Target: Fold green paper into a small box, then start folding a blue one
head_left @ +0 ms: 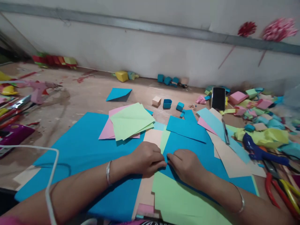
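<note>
My left hand (148, 159) is closed in a pinch over the middle of the paper pile, with its fingertips pointing right. A few centimetres away, my right hand (185, 164) is also closed, its thumb and forefinger together. What either hand holds, if anything, is too small or hidden to make out. Under the left forearm lies a large blue paper sheet (77, 137). More blue paper (194, 147) lies around the right hand, and a light green sheet (185, 200) is below it. A peach sheet (150, 139) shows between the blue ones.
Green and pink squares (132, 120) lie behind the left hand. Small paper cubes (156, 101) stand farther back. A phone (218, 98) and paper scraps are at right, near a blue-handled tool (255, 148) and pliers (272, 184). A pink glue gun (37, 90) and white cable (52, 175) are at left.
</note>
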The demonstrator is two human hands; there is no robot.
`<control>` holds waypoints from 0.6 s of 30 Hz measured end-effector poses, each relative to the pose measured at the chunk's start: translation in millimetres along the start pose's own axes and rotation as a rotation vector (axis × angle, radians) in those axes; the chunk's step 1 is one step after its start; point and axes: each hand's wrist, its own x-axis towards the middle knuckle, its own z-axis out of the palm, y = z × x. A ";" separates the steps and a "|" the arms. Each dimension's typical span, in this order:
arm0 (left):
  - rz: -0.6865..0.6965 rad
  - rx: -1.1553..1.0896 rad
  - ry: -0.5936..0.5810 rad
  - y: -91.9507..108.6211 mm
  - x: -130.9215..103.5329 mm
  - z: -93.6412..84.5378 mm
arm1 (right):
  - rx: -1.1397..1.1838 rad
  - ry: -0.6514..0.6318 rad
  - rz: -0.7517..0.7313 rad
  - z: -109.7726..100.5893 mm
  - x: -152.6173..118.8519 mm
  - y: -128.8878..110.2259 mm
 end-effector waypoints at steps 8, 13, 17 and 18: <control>-0.011 0.120 -0.032 0.7 -2.5 4.9 | -0.043 0.027 0.003 2.1 0.6 0.0; 0.005 0.149 -0.049 3.5 -1.1 0.8 | -0.132 0.041 0.092 -8.1 7.2 10.9; 0.027 0.143 -0.052 3.3 -0.5 -0.8 | -0.293 -0.155 0.266 -9.4 7.1 30.5; 0.032 0.141 -0.058 2.9 -0.6 -0.7 | -0.317 -0.204 0.305 -8.6 6.3 34.9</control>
